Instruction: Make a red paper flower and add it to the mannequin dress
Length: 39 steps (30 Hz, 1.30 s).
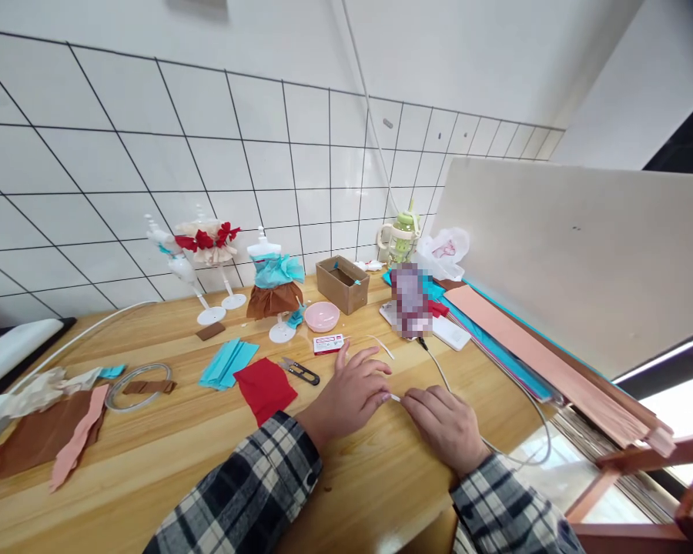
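A short, narrow white strip (395,398) spans the small gap between my hands, low over the table. Its left end is at the thumb and forefinger of my left hand (349,392), which look pinched on it while the other fingers fan out. With curled fingers, my right hand (446,427) pinches the other end. Most of the strip is hidden by the fingertips. Left of my left hand lie black thread snips (301,372) and a red fabric piece (266,389). A thin white strip (383,347) and a red-and-white small box (328,344) lie beyond the hands.
Small dress forms with doll clothes (276,296) stand at the back left. Near them are a pink bowl (322,316) and a cardboard box (343,285). Folded turquoise fabric (229,364) lies left, stacked cloth (531,346) right. A cable (439,365) curves behind my right hand.
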### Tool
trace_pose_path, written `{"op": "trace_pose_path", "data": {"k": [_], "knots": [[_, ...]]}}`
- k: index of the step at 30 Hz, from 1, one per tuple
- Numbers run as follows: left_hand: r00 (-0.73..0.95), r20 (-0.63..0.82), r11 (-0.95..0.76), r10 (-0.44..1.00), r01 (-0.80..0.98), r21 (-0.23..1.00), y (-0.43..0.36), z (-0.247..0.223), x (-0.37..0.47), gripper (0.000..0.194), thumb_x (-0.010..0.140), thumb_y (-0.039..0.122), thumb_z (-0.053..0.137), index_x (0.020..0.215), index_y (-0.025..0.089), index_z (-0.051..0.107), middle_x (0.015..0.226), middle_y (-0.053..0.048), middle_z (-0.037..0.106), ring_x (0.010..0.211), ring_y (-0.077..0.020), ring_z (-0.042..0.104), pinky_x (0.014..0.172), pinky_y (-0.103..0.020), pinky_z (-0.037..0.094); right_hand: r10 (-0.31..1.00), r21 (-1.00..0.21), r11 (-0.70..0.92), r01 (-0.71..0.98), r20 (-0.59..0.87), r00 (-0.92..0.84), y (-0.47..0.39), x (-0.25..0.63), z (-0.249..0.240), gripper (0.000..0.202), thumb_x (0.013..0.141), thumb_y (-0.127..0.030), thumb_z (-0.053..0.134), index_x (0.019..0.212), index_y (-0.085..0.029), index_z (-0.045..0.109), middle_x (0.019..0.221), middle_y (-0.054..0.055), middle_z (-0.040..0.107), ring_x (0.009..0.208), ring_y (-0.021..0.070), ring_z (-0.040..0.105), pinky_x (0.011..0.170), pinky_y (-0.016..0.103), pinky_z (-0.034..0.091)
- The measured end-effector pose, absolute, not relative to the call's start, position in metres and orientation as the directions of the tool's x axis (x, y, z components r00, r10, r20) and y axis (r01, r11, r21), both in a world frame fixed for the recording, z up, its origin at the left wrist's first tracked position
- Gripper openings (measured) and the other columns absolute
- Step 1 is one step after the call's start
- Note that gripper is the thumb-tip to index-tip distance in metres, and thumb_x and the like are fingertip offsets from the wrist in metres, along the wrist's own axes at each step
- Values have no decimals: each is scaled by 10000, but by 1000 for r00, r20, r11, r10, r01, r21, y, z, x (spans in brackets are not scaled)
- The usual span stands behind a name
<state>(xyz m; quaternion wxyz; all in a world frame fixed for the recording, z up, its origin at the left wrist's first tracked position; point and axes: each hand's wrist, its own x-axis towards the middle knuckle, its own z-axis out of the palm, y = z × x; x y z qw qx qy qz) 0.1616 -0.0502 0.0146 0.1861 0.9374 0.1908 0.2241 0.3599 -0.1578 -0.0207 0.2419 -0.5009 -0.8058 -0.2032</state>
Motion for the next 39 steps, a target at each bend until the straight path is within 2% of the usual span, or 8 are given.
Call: {"op": "trace_pose_path", "data": {"k": [4, 8, 14, 21, 28, 32, 35, 39], "knots": [[788, 361, -840, 498, 335, 427, -45, 14, 158, 198, 886, 239, 468, 845, 254, 661, 1054, -37, 668, 1257, -266, 424, 1091, -607, -32, 777, -161, 376, 912, 591, -216, -155, 354, -11, 513, 783, -54, 434, 1270, -203, 493, 1176, 83, 604, 1004, 207, 568, 863, 360, 475], [795, 382, -861, 471, 319, 396, -46, 15, 156, 176, 863, 236, 497, 845, 257, 670, 1026, -33, 665, 1238, -265, 446, 1093, -599, -3, 848, -373, 239, 897, 530, -5, -147, 338, -1, 416, 820, -182, 512, 1234, -223, 524, 1200, 89, 567, 1096, 243, 521, 935, 430, 441], [799, 409, -876, 441, 285, 388, -51, 14, 156, 184, 860, 207, 472, 870, 257, 649, 959, -21, 672, 1187, -232, 488, 1106, -560, 21, 860, -342, 173, 924, 509, 27, -134, 323, 0, 94, 818, -228, 598, 849, -270, 677, 1108, 34, 622, 1052, 238, 520, 913, 433, 406], [708, 437, -799, 555, 307, 517, -51, 8, 160, 126, 772, 176, 546, 720, 244, 639, 828, 2, 679, 1056, -216, 552, 1116, -514, 85, 846, -288, 192, 938, 533, -10, -133, 313, 2, 66, 828, -199, 567, 843, -221, 628, 1008, 38, 641, 986, 213, 529, 941, 412, 368], [570, 443, -684, 692, 322, 655, -35, -7, 168, 206, 803, 179, 536, 634, 218, 647, 747, 5, 682, 848, -176, 614, 1046, -427, 311, 765, -160, 254, 954, 636, -98, -134, 302, 0, 160, 884, -155, 490, 929, -227, 626, 988, 29, 664, 941, 174, 564, 1018, 422, 291], [500, 466, -668, 730, 380, 639, -14, -7, 150, 256, 867, 221, 473, 756, 205, 704, 876, -56, 700, 1002, -228, 581, 1028, -482, 334, 709, -138, 338, 931, 687, -155, -138, 300, -4, 220, 876, -145, 497, 985, -258, 651, 1027, 39, 638, 946, 176, 564, 969, 419, 351], [567, 535, -777, 627, 407, 480, -17, 0, 138, 182, 847, 288, 554, 905, 274, 726, 1119, -34, 647, 1215, -267, 438, 1104, -581, 132, 691, -315, 184, 931, 715, 106, -135, 308, 1, 359, 888, -201, 473, 1227, -274, 562, 964, 66, 605, 840, 184, 560, 774, 365, 450], [799, 532, -958, 278, 274, 89, -38, 9, 137, 232, 878, 324, 526, 1051, 310, 680, 1146, -41, 612, 1198, -240, 450, 1111, -582, 120, 824, -602, 168, 780, 521, 224, -110, 320, 26, 648, 914, -248, 428, 1480, -225, 115, 974, 51, 660, 808, 180, 601, 769, 357, 480]]}}
